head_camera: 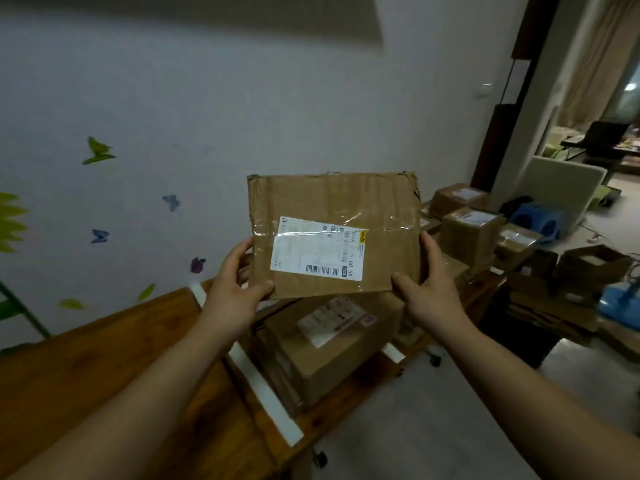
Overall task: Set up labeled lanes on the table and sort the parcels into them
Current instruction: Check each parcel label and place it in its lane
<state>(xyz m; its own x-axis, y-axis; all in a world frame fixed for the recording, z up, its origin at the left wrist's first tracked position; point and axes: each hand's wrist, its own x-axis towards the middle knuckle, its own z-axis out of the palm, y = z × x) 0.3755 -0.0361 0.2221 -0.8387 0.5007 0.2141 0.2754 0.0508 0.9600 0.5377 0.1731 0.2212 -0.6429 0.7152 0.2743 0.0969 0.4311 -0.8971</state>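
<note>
Home room, butterfly wall stickers [98, 152], curtains [588, 57], wooden table [104, 358], stacked parcels [471, 233]

Your left hand [239, 275] and right hand [427, 282] grip a flat parcel [332, 209] by its lower corners, label [318, 249] facing you. Below it, boxes [322, 344] sit on the table [104, 358] between white tape strips [263, 389].

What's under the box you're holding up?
Below the held parcel sits another cardboard parcel with a white label, on the wooden table between white tape strips. Its far end and the table behind it are covered by the held parcel.
</note>
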